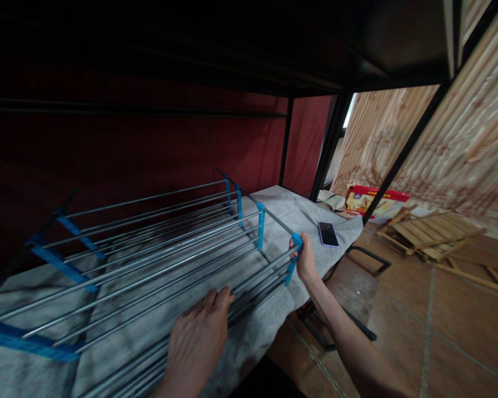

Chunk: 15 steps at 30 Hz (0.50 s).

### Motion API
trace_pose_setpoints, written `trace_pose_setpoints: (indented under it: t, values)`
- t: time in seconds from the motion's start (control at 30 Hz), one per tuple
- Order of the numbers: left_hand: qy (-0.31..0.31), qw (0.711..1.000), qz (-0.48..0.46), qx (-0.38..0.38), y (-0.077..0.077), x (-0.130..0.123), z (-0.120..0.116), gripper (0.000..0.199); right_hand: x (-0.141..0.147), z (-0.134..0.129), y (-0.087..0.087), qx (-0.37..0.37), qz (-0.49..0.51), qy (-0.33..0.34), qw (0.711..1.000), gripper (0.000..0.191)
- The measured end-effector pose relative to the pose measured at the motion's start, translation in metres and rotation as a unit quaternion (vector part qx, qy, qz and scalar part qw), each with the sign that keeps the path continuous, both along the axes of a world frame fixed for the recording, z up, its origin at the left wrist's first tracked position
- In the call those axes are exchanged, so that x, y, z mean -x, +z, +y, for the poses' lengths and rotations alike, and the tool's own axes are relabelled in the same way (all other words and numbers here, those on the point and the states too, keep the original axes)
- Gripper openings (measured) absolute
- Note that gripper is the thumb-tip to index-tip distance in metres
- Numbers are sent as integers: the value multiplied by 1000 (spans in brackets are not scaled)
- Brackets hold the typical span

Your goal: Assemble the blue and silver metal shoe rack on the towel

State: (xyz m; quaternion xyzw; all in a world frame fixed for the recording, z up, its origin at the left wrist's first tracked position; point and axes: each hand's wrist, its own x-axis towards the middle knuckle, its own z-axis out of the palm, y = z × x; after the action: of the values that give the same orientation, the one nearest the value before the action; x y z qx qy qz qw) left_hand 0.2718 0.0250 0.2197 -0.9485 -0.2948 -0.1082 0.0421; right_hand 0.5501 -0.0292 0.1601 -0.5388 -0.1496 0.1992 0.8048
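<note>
A metal drying rack (182, 258) with long parallel rods and blue plastic brackets lies across a grey-white cloth. My right hand (305, 257) is closed round the corner bracket (296, 243) at the rack's front right end, the fingers reaching inside the frame. Lower down, my left hand (203, 334) lies over the front rods, its fingers together and bent over them; their tips are partly hidden. At the left end, several more blue brackets (62, 262) slant outward from a dark bar.
The cloth (290, 207) covers a surface beneath a black metal frame (288, 141), with dark red fabric behind. A phone (328, 234) rests on the cloth at right. Beyond are a red-yellow box (373, 202), folded wooden furniture (431, 235) and a black-framed stool (348, 293) on tiles.
</note>
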Motion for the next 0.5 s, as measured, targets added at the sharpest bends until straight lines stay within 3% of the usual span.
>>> trace_pose_setpoints:
  t: [0.3,0.5]
  values:
    - [-15,998,-34,-50,-7,0,1,28,-2,1,-4,-5,-20,0,1000,55]
    - [-55,975,-98,-193,-7,10,1,28,-14,-2,-12,-5,-38,51,998,61]
